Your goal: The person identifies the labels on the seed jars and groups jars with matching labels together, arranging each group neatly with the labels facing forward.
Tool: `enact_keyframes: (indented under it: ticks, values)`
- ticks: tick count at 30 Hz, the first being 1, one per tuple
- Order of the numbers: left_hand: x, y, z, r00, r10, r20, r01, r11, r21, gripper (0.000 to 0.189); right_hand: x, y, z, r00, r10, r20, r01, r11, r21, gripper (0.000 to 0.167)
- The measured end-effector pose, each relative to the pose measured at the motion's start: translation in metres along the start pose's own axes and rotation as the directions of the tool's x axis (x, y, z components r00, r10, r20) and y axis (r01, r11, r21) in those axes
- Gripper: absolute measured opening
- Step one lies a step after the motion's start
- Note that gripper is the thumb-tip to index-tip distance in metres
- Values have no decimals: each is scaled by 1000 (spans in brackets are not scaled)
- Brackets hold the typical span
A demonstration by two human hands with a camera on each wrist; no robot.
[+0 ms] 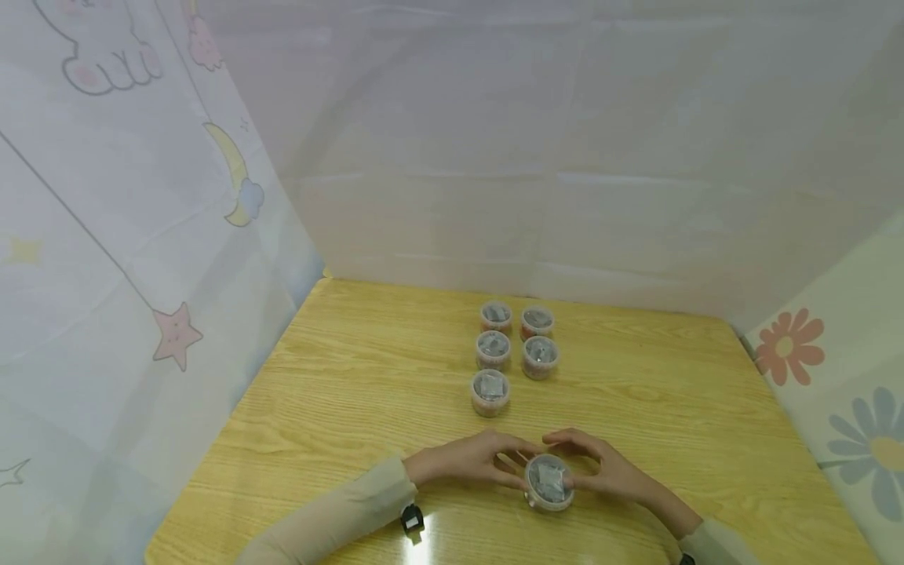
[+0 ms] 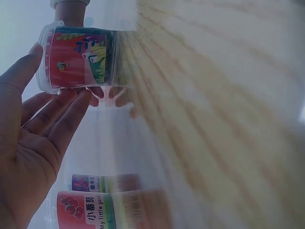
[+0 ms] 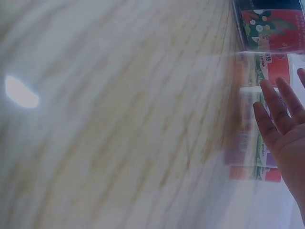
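A small lidded plastic cup [image 1: 549,482] with a grey packet under its clear lid is between both hands near the table's front. Its red label with a plant picture shows on the cup [image 2: 78,57] in the left wrist view. My left hand [image 1: 476,459] holds it from the left, the thumb at the lid's edge and the fingertips against its far side. My right hand [image 1: 603,469] is at its right, thumb at the rim, other fingers extended behind it. In the right wrist view, the right hand [image 3: 288,138] has spread, fairly straight fingers, partly cut off.
Beyond the hands, several similar cups stand in two columns, the nearest cup [image 1: 490,394] in the left column. The wooden table [image 1: 339,392] is bounded by a pale fabric backdrop [image 1: 452,157] behind and at both sides.
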State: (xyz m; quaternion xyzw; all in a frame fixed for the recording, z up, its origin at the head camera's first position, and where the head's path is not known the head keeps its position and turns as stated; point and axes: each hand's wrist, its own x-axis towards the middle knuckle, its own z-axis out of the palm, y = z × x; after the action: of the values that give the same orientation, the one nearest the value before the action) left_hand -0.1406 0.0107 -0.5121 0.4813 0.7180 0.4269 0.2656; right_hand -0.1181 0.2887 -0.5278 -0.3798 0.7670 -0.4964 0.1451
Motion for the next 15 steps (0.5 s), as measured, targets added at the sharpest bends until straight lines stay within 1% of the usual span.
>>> enact_keyframes:
  ticks: [3,7,10,15]
  values:
    - [0,0,1,1000,0,3,0,1000,3,59,-1,0,0,1000,15,8,-15,1000,-3,57]
    - [0,3,1,1000,-8,-2,8,1000,13,59,-2,-2,1,1000,-7,18,7,1000,-5,61]
    - [0,3,1,1000,-17,-4,17,1000,-1,59,-1,-4,1,1000,-20,22,20,1000,-7,63]
    - [1,2,2,1000,-16,-3,16,1000,-19,61,0,-5,2,999,-8,43,8,1000,-5,62]
